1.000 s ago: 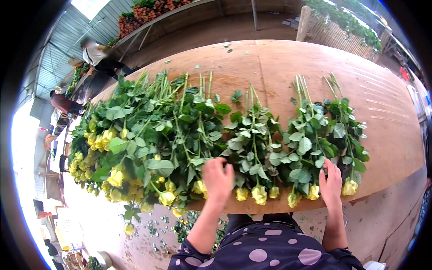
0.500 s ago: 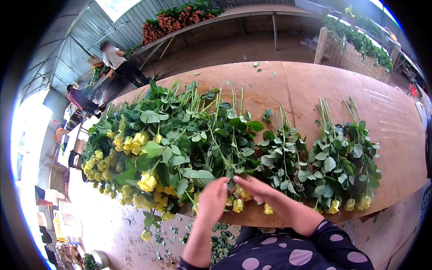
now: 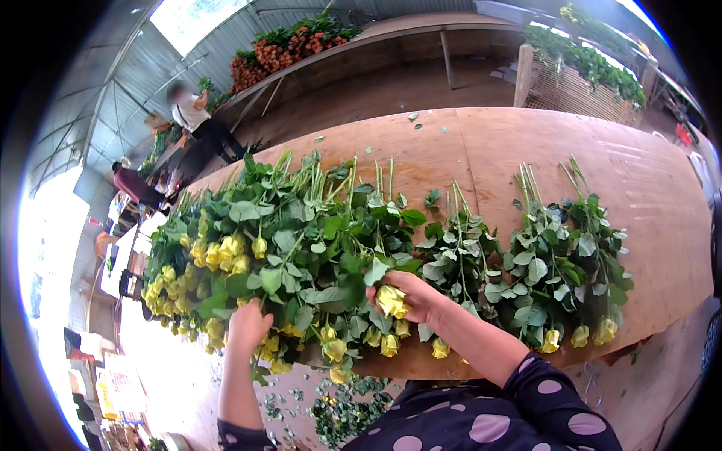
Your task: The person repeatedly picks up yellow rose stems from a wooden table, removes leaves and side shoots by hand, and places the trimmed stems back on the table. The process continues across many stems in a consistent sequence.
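My right hand [image 3: 418,299] is closed around a yellow rose [image 3: 391,301], its bloom showing just below the fingers and leaves above. My left hand [image 3: 250,325] reaches into the left heap of yellow roses [image 3: 218,252], fingers closed among leaves and blooms; whatever is in them is hidden. The heap's stems point to the far side and its blooms hang toward me over the near edge. To the right lie smaller groups of roses: one bunch [image 3: 460,255] beside my right forearm, another [image 3: 538,259] further right, and a last one [image 3: 598,259] beyond it.
The roses lie on a wide wooden table [image 3: 511,135] with a few loose leaves. Fallen leaves [image 3: 346,410] cover floor below its near edge. Behind are a long bench [image 3: 391,34] with orange flowers [image 3: 267,60], a mesh-sided crate [image 3: 560,94] of greenery, and two people [image 3: 197,120] at the left.
My hands were close together at the middle; my left hand has moved left into the heap. My right hand now has a yellow rose bloom at its fingers. The view has shifted slightly.
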The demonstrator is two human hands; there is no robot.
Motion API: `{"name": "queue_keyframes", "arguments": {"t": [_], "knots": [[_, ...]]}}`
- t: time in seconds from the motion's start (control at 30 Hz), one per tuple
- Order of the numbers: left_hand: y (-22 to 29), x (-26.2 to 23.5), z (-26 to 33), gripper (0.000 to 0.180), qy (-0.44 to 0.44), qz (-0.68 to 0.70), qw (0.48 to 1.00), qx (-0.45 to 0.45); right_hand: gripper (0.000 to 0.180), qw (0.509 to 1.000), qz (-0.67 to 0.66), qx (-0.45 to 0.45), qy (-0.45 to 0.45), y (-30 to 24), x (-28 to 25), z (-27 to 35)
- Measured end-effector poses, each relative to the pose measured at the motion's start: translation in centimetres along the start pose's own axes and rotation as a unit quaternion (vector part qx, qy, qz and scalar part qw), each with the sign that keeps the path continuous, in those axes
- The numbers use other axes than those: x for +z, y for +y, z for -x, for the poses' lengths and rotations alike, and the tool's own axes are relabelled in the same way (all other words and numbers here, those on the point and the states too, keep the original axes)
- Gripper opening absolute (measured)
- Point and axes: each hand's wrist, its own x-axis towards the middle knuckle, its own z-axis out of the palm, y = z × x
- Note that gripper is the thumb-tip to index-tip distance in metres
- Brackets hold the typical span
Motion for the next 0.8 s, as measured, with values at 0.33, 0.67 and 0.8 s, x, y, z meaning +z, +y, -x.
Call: {"name": "queue_keyframes", "arguments": {"t": [0.33,0.67,0.8], "knots": [[14.3,1.0,10.1,0.039,-0.191,0.838,0.511,0.030,0.031,0.785,0.597,-0.159,0.054,3.6,-1.5,11.4],[22.0,16.6,7.5,0.031,-0.296,0.826,0.473,0.077,0.014,0.884,0.304,-0.163,0.317,4.9,-11.4,14.4],[23.0,18.6,7.1,0.030,-0.351,0.784,0.510,0.035,0.015,0.923,0.163,-0.128,0.324,4.6,-12.2,15.8]]}}
